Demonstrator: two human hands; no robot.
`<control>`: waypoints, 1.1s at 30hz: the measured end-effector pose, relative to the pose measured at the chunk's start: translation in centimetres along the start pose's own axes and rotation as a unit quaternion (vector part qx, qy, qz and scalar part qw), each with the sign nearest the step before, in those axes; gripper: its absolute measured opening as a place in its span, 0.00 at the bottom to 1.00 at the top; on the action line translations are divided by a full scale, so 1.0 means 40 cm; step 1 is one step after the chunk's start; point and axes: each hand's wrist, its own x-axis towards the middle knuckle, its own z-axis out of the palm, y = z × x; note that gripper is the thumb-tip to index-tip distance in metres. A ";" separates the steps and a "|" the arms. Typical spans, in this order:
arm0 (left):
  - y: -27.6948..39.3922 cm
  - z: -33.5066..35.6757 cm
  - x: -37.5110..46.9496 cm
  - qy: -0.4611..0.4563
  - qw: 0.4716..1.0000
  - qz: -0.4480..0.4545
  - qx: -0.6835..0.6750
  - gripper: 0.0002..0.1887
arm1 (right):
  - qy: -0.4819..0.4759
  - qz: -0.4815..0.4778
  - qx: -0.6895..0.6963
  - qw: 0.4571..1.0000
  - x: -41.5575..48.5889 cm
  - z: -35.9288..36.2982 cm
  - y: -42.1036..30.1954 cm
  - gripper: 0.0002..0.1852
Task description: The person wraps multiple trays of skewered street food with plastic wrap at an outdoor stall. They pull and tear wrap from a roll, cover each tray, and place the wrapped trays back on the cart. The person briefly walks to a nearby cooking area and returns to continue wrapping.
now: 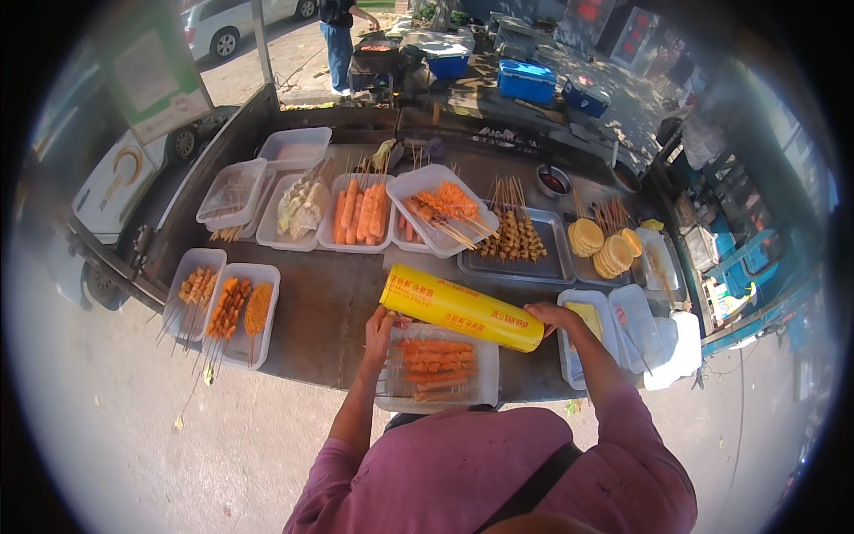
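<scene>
A yellow roll of cling film (pixel 464 307) with red printing lies tilted across both hands, its left end higher. My right hand (pixel 552 316) grips its right end. At the lower left end, my left hand (pixel 382 325) holds on with bent fingers; whether they grip the roll or its film edge is hard to see. Just below the roll, a clear plastic tray (pixel 490 384) at the table's front edge holds orange-coated skewers (pixel 437 360). Shiny film seems to lie over them. The roll hides the tray's back edge.
Two trays of skewers (pixel 257 357) stand at the left edge. Behind are tubs of sausage skewers (pixel 360 213), a tilted tub (pixel 407 187), a metal tray (pixel 557 247) and round patties (pixel 610 257). Plastic tubs (pixel 630 360) sit at right. A person (pixel 337 40) stands beyond the stall.
</scene>
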 end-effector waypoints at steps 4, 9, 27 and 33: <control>-0.027 0.001 0.009 -0.022 0.999 0.022 -0.025 0.14 | -0.102 -0.175 -0.094 0.975 0.034 -0.022 -0.088 0.31; -0.024 0.001 0.000 -0.020 0.997 0.034 -0.062 0.15 | -0.024 -0.386 -0.147 0.910 -0.022 0.133 -0.407 0.37; -0.127 0.039 0.015 0.074 0.997 0.028 0.012 0.12 | 0.042 -0.227 -0.776 0.587 0.002 0.439 -0.712 0.15; -0.127 0.049 0.032 0.086 0.995 0.050 -0.008 0.11 | 0.012 -0.235 -0.749 0.619 0.085 0.423 -0.689 0.13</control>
